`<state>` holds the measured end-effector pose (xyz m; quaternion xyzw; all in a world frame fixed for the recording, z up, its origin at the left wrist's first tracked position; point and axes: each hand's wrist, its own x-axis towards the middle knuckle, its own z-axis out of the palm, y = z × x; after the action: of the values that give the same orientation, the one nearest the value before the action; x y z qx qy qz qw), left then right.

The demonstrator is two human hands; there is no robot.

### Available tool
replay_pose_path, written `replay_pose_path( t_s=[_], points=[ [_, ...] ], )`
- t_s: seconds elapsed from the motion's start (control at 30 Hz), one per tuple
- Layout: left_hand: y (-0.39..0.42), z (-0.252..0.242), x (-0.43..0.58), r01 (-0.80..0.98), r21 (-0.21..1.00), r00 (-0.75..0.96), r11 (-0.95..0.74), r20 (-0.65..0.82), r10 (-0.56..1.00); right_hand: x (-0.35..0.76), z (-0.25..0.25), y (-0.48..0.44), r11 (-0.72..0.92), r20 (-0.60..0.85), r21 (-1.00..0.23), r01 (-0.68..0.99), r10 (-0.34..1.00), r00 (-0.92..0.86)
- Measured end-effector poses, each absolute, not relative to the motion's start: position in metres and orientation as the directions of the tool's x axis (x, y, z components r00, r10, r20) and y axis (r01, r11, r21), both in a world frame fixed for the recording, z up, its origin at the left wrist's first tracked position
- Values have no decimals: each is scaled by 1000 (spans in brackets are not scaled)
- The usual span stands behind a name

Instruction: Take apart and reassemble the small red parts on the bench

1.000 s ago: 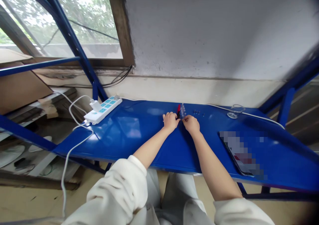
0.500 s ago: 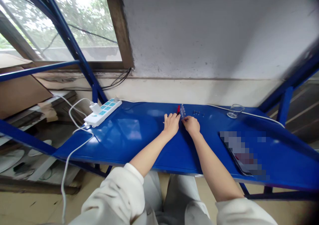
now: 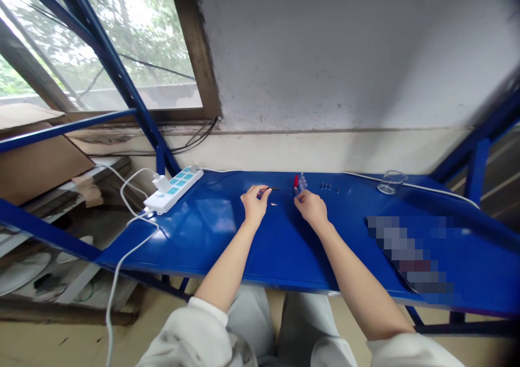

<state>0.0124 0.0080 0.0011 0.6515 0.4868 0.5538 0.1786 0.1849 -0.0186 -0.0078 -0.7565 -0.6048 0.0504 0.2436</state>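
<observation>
Near the far edge of a blue desk (image 3: 219,248), the left hand (image 3: 254,205) pinches a dark rod (image 3: 274,188), the right hand (image 3: 313,207) a translucent lobed strip (image 3: 303,182) that could tip if grip slackens.

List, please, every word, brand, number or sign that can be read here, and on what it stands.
No text can be read.
Power strip: no legible lettering.
Flat thing: pixelated, so any text is unreadable.
Dark piece in left hand, red piece by right hand: too small to tell.
</observation>
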Motion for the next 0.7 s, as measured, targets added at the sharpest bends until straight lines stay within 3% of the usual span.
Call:
replay_pose_path(
  t_s=[0.13,0.3,0.7],
  points=[
    [2,2,11,376,758,-37,-533,587,809,171,-2,-25,-48,259,-419,907,951,170],
    [-2,4,16,444,721,34,-531,579,815,166,-1,-28,9,282,-401,916,952,114],
    [-6,-1,20,529,662,-13,-531,632,775,166,-4,-28,41,306,-384,922,948,85]
  ],
)
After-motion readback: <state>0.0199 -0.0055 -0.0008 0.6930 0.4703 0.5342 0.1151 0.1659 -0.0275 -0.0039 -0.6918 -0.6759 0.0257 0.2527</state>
